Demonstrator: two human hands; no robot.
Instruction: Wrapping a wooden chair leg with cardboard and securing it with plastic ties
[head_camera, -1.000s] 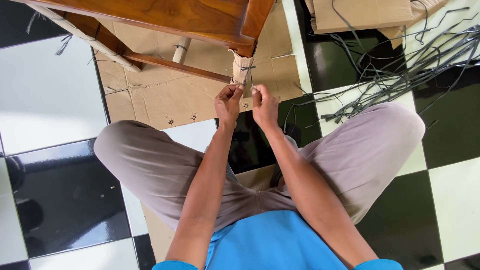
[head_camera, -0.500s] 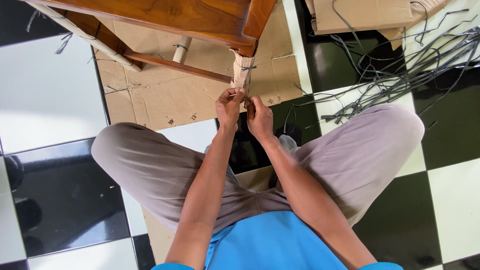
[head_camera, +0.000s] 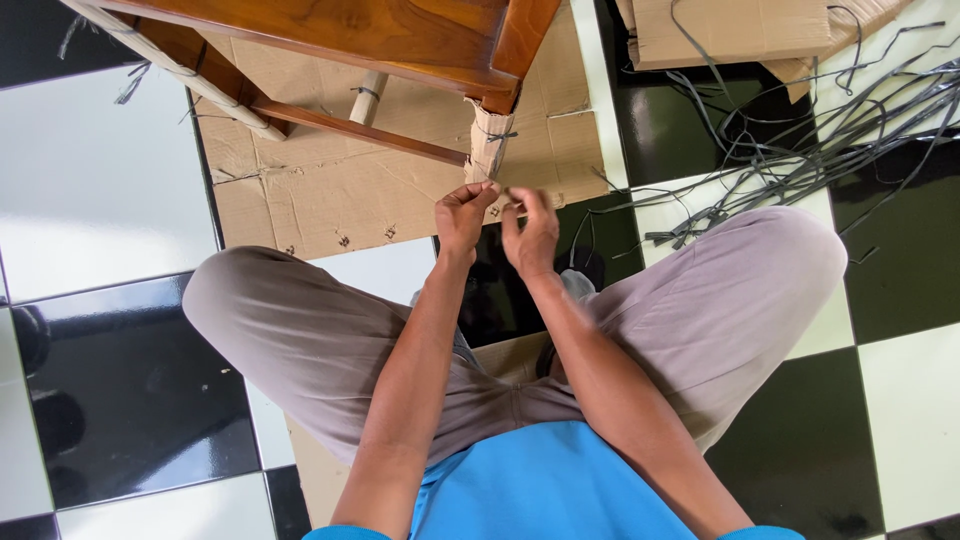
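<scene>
Strap (head_camera: 497, 150): thin grey band at the cardboard-wrapped leg (head_camera: 487, 145), likely light, limp, slippery; best gripped near its ends. Left hand (head_camera: 462, 215) pinches it at the wrap's lower edge; right hand (head_camera: 532, 228) blurred, fingers curled, grip unclear. Floor (head_camera: 100, 190): glossy checkered tile; cardboard (head_camera: 330, 190); loose straps (head_camera: 800, 140).

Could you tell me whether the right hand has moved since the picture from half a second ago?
Yes. The right hand has shifted slightly right, away from the cardboard-wrapped leg, opening a small gap from the left hand.
</scene>
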